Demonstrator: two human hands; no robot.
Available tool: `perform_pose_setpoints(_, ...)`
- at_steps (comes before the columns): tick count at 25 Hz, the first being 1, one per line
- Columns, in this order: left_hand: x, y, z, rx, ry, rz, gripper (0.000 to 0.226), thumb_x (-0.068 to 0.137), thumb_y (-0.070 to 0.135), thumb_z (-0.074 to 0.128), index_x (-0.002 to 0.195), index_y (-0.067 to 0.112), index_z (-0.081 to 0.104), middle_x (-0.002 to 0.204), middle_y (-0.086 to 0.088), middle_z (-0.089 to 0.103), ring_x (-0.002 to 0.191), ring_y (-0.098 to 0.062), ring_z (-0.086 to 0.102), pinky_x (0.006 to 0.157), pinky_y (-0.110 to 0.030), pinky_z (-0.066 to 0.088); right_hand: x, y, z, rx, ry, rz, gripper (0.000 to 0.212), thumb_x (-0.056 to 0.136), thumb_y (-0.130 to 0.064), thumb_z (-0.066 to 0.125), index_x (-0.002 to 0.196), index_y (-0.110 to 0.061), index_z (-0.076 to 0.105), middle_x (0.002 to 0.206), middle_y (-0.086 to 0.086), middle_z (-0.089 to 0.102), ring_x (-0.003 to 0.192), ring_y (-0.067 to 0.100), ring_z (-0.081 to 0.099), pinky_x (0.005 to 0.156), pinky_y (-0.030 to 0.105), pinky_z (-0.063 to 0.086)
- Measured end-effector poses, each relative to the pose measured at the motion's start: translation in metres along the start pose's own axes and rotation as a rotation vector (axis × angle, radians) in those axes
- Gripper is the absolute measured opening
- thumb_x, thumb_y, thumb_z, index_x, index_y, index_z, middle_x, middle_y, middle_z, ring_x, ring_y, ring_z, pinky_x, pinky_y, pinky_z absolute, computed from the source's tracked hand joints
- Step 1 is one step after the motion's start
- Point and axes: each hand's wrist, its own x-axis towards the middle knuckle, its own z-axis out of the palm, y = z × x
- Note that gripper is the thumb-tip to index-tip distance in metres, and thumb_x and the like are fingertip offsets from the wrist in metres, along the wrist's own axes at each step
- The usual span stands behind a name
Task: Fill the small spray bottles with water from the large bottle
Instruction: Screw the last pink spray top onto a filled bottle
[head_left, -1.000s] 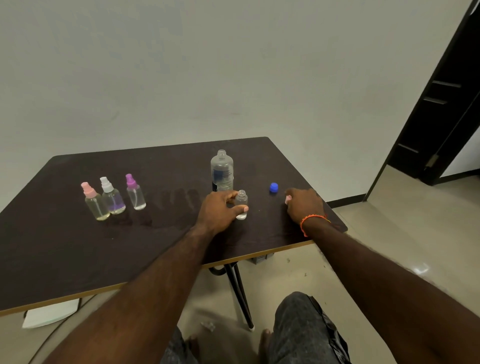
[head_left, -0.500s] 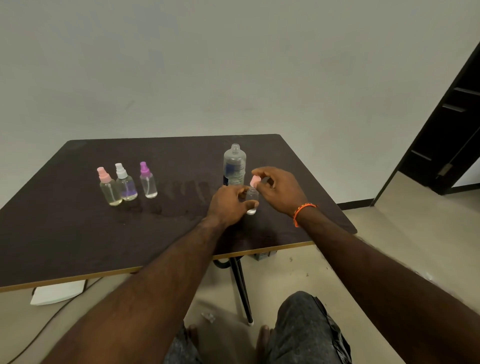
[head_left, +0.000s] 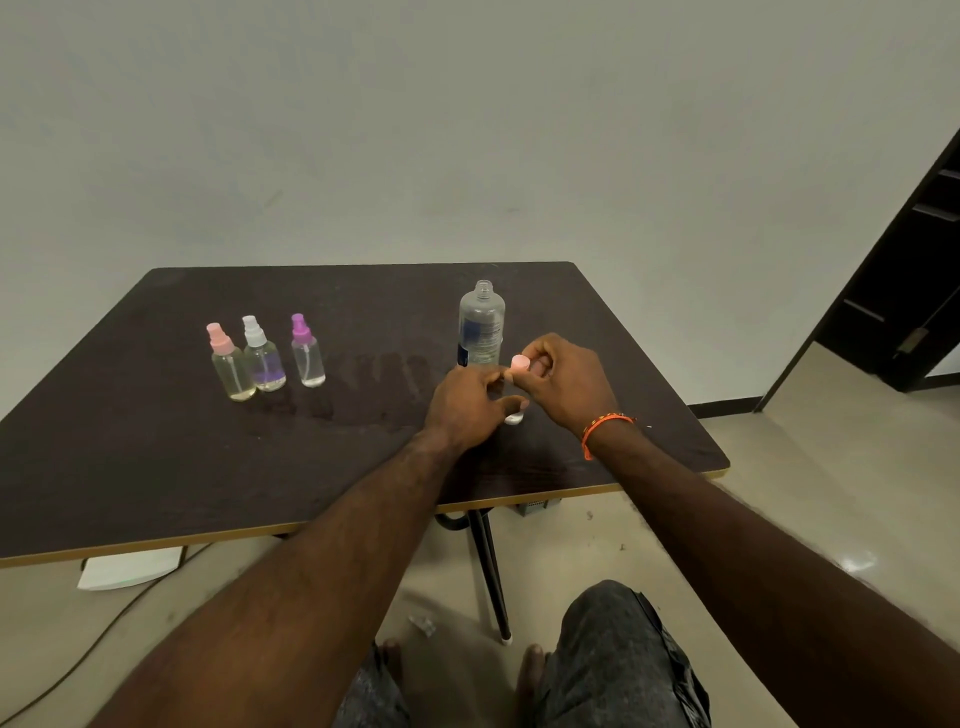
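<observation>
A plain, unmarked pale wall (head_left: 415, 130) fills the upper field, with a dark skirting strip (head_left: 727, 408) at its base on the right. A dark wood-grain table (head_left: 130, 441) with a light edge band and rounded corners stands on a thin black leg (head_left: 488, 571), its far edge close to the wall. The floor (head_left: 805, 493) is glossy beige with one bright reflected light spot; a dark doorway frame (head_left: 893, 291) occupies the right side, and a white flat object (head_left: 130, 569) with a cable lies under the table's near-left edge.
</observation>
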Motion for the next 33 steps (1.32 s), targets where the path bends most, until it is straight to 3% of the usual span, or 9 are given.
perform_pose_setpoints(5, 0.0, 0.0, 0.002, -0.037, -0.005, -0.045, 0.033, 0.09, 0.035, 0.08, 0.12, 0.023, 0.075, 0.113, 0.003, 0.076, 0.106, -0.016, 0.069, 0.099, -0.045, 0.057, -0.004, -0.002, -0.007, -0.001, -0.073, -0.126, 0.05, 0.087, -0.038, 0.072, 0.131, -0.02, 0.057, 0.12, -0.008, 0.063, 0.101, 0.007, 0.058, 0.086, 0.029, 0.052)
perform_pose_setpoints(9, 0.0, 0.0, 0.001, -0.025, -0.015, -0.047, 0.04, 0.087, 0.037, 0.082, 0.124, 0.023, 0.074, 0.111, 0.003, 0.075, 0.103, -0.013, 0.068, 0.097, -0.041, 0.057, -0.004, -0.003, -0.008, -0.044, -0.009, -0.133, 0.038, 0.089, -0.031, 0.072, 0.124, -0.018, 0.065, 0.106, -0.001, 0.072, 0.094, 0.012, 0.066, 0.086, 0.032, 0.056)
perform_pose_setpoints(11, -0.001, 0.0, 0.002, -0.038, 0.0, -0.032, 0.031, 0.088, 0.035, 0.082, 0.117, 0.026, 0.076, 0.106, 0.004, 0.076, 0.1, -0.015, 0.069, 0.094, -0.044, 0.058, -0.003, -0.007, -0.007, -0.046, -0.011, -0.034, 0.06, 0.081, -0.046, 0.079, 0.13, -0.02, 0.056, 0.1, -0.005, 0.069, 0.088, 0.011, 0.065, 0.08, 0.029, 0.054)
perform_pose_setpoints(13, 0.0, -0.001, 0.002, -0.05, 0.003, -0.025, 0.028, 0.09, 0.033, 0.079, 0.117, 0.026, 0.076, 0.11, 0.003, 0.077, 0.104, -0.017, 0.07, 0.096, -0.046, 0.058, -0.006, -0.008, -0.005, 0.001, -0.061, -0.041, 0.073, 0.081, -0.05, 0.078, 0.14, -0.021, 0.046, 0.117, -0.007, 0.064, 0.101, 0.011, 0.062, 0.086, 0.029, 0.052)
perform_pose_setpoints(16, 0.0, -0.002, 0.003, -0.04, -0.007, -0.06, 0.047, 0.089, 0.037, 0.081, 0.132, 0.022, 0.071, 0.124, 0.001, 0.074, 0.114, -0.016, 0.068, 0.102, -0.04, 0.055, -0.01, -0.005, -0.003, 0.037, -0.068, -0.132, 0.053, 0.094, -0.028, 0.066, 0.144, -0.019, 0.048, 0.131, 0.001, 0.065, 0.115, 0.017, 0.064, 0.098, 0.036, 0.054)
perform_pose_setpoints(21, 0.001, -0.003, 0.004, -0.047, 0.006, -0.043, 0.051, 0.086, 0.038, 0.083, 0.133, 0.026, 0.07, 0.118, 0.004, 0.075, 0.108, -0.012, 0.068, 0.1, -0.04, 0.056, -0.007, -0.007, -0.005, -0.029, 0.085, -0.011, 0.048, 0.083, -0.049, 0.075, 0.118, -0.023, 0.056, 0.087, -0.006, 0.067, 0.076, 0.007, 0.063, 0.069, 0.025, 0.054)
perform_pose_setpoints(25, 0.003, -0.007, 0.006, -0.039, 0.015, -0.039, 0.047, 0.085, 0.041, 0.083, 0.13, 0.028, 0.072, 0.115, 0.007, 0.076, 0.105, -0.01, 0.069, 0.098, -0.043, 0.058, -0.011, -0.005, -0.001, 0.057, -0.011, -0.133, 0.039, 0.094, -0.027, 0.065, 0.131, -0.019, 0.057, 0.118, -0.002, 0.069, 0.102, 0.011, 0.066, 0.089, 0.035, 0.058)
perform_pose_setpoints(30, 0.002, -0.004, 0.005, -0.033, 0.003, -0.047, 0.044, 0.085, 0.038, 0.083, 0.125, 0.023, 0.074, 0.114, 0.004, 0.076, 0.105, -0.012, 0.068, 0.097, -0.04, 0.057, 0.0, -0.012, -0.004, -0.073, 0.012, -0.071, 0.028, 0.087, -0.031, 0.075, 0.11, -0.022, 0.062, 0.097, -0.007, 0.068, 0.085, 0.01, 0.065, 0.069, 0.019, 0.05)
perform_pose_setpoints(33, 0.001, -0.004, 0.005, -0.051, 0.01, -0.05, 0.045, 0.085, 0.037, 0.083, 0.127, 0.023, 0.074, 0.114, 0.005, 0.077, 0.104, -0.012, 0.07, 0.098, -0.044, 0.058, 0.005, -0.016, -0.003, -0.042, -0.067, -0.069, 0.034, 0.087, -0.029, 0.072, 0.119, -0.022, 0.062, 0.107, -0.007, 0.07, 0.093, 0.01, 0.066, 0.08, 0.025, 0.054)
